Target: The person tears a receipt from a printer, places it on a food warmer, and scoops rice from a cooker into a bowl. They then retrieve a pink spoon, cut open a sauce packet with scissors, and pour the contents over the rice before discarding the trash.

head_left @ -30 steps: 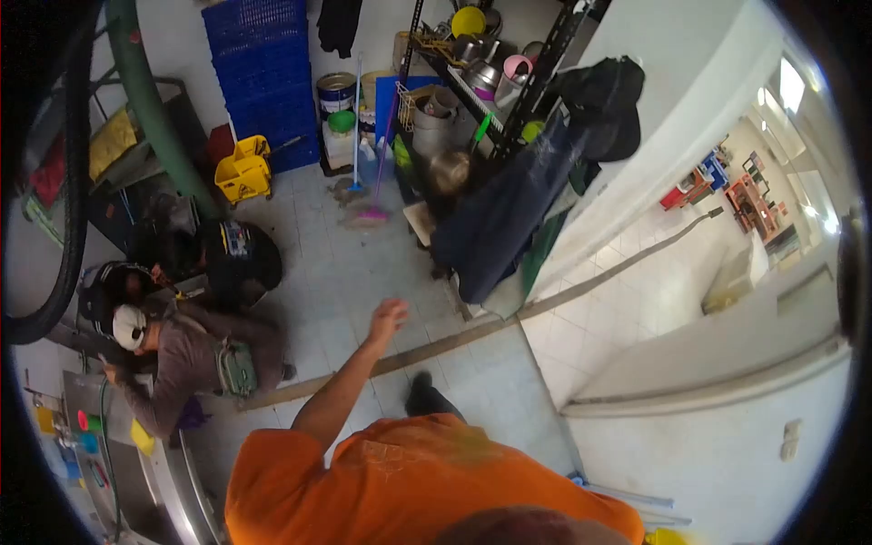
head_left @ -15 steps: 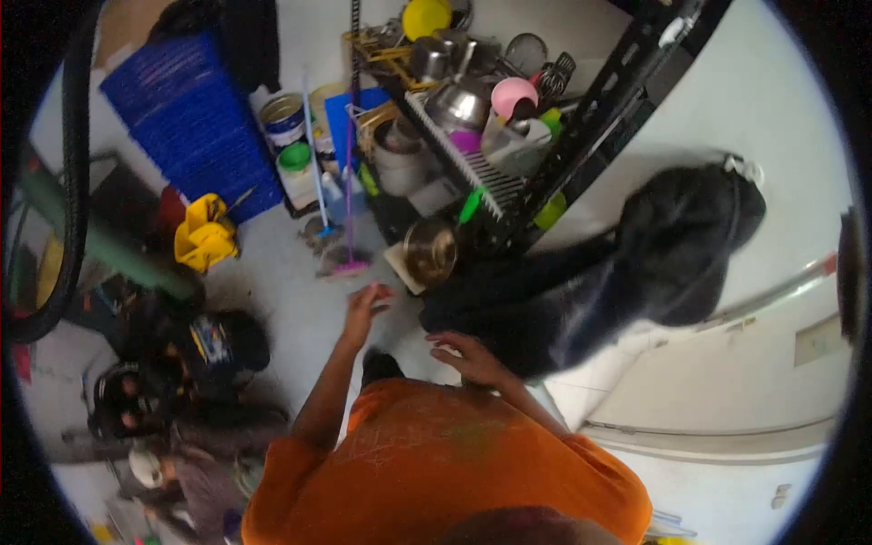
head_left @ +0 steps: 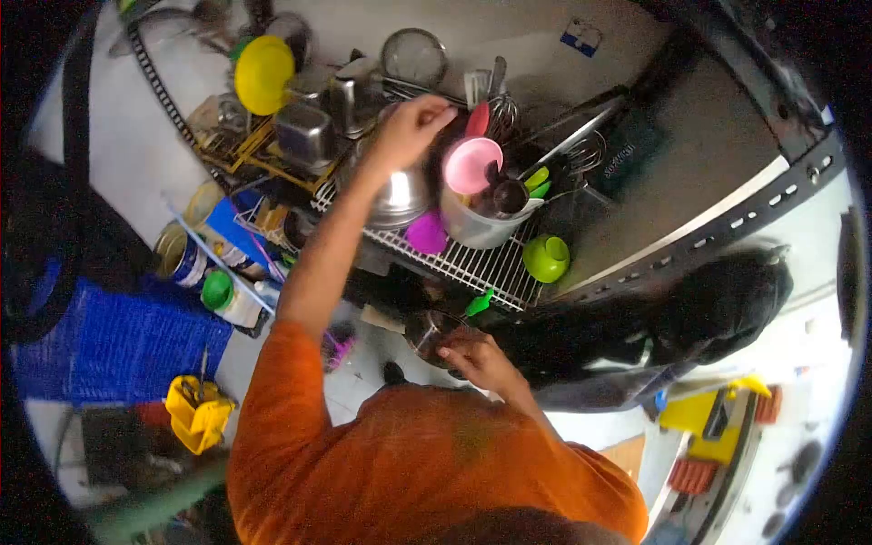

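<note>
My left hand [head_left: 413, 132] reaches over the wire shelf [head_left: 436, 263], above the shiny steel bowls [head_left: 400, 195], its fingers loosely bent and apart with nothing seen in them. Just right of it stands a translucent tub [head_left: 477, 222] of utensils, with a pink bowl [head_left: 473, 165], a dark ladle [head_left: 509, 195] and a whisk [head_left: 502, 116] about it. Low in front of my body is my right hand [head_left: 477, 359], fingers half bent and empty. It overlaps a round metal pot [head_left: 429, 334] that sits below the shelf.
A yellow bowl [head_left: 265, 74], steel containers [head_left: 304, 134] and a round strainer [head_left: 413, 59] crowd the back of the shelf. A green bowl [head_left: 546, 259] sits at its right end. Dark cloth [head_left: 654, 318] hangs at right. A yellow bucket [head_left: 198, 415] and blue crates [head_left: 118, 341] stand at left.
My view has turned and come closer to the shelf. My left hand has risen from in front of my body to over the bowls; my right hand stays low, now in front of the pot.
</note>
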{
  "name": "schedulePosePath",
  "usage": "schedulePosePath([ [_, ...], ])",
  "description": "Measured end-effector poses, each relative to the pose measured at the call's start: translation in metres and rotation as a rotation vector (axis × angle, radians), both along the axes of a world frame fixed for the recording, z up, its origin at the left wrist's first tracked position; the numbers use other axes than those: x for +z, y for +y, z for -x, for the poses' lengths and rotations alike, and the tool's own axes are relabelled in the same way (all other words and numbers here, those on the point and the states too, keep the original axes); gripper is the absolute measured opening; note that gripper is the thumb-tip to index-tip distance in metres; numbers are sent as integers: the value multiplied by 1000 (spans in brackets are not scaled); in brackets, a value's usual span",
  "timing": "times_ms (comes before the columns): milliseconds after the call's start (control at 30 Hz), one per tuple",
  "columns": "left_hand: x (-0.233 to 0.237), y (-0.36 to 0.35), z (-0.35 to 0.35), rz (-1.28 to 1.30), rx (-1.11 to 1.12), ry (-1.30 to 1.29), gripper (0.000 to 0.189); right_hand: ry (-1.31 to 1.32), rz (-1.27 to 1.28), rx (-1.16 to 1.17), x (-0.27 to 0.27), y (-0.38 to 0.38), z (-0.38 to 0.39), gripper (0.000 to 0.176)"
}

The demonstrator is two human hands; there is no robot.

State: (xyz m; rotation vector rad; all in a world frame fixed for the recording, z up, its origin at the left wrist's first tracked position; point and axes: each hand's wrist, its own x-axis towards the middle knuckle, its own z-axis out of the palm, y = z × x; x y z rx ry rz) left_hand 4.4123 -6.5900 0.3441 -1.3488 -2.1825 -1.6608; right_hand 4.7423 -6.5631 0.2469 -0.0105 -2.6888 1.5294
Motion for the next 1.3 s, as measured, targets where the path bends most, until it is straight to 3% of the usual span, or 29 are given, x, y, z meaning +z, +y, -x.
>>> schedulePosePath([
  [67,8,38,17,30,-74,-34,44,47,-69,-52,-12,2,1,21],
  [133,14,54,21,355,-233,-4,46,135,-129,-107,-12,4,-2,14],
  [233,-2,71,33,343,-190,32,45,73,-103,-350,-6,0,-13,11],
  [267,-3,70,39,270,-334,-133,41,93,-141,-380,-11,2,-16,11],
  [300,-14,76,55,141,-254,-46,39,89,-138,-397,-13,0,-18,11],
  [433,61,16,47,-289,-214,50,38,235,-174,-603,0,-12,-10,9],
  [500,89,-33,11,-441,-299,-39,46,437,-270,-620,21,-12,-5,23],
  [567,79,-72,-31,-440,-675,-307,61,665,-65,-659,39,-19,10,41],
  [600,72,-84,-51,-285,-778,-108,66,671,-152,-646,50,-21,15,56],
  [633,65,-89,-72,-129,-871,97,71,571,-108,-598,53,-25,17,53],
  [700,28,-87,-114,68,-1026,-167,70,343,66,-439,44,-30,15,47],
  [733,13,-81,-118,93,-1074,-150,77,-27,192,-432,48,-31,5,31],
  [767,-3,-72,-119,117,-1120,-130,84,-23,196,-439,38,-34,1,31],
  [800,-22,-64,-118,65,-1098,-77,83,68,349,-518,22,-39,-3,23],
  [867,-33,-36,-120,44,-1047,-234,76,206,531,-719,14,-48,-10,9],
  [900,-33,-18,-123,269,-1048,-532,66,220,605,-804,15,-50,-15,11],
  [933,-57,12,-128,315,-1054,-451,55,272,561,-840,9,-48,-23,17],
  [1000,-124,74,-141,197,-765,248,50,299,488,-949,-1,-44,-41,34],
  [1033,-131,89,-151,197,-763,251,50,242,593,-996,5,-44,-47,37],
  [1100,-139,108,-165,231,-524,316,38,220,525,-1050,8,-46,-56,37],
  [1167,-154,112,-171,113,-524,353,34,235,533,-1069,8,-52,-65,35],
  [1200,-155,112,-172,-8,-523,391,31,250,540,-1087,8,-53,-69,34],
  [1233,-108,73,-178,226,-615,212,28,215,435,-1108,7,-54,-77,35],
  [1267,-78,44,-176,116,-598,229,26,218,432,-1125,-3,-54,-88,36],
  [1300,-51,23,-166,-25,-438,318,26,223,429,-1143,-12,-52,-96,36],
])
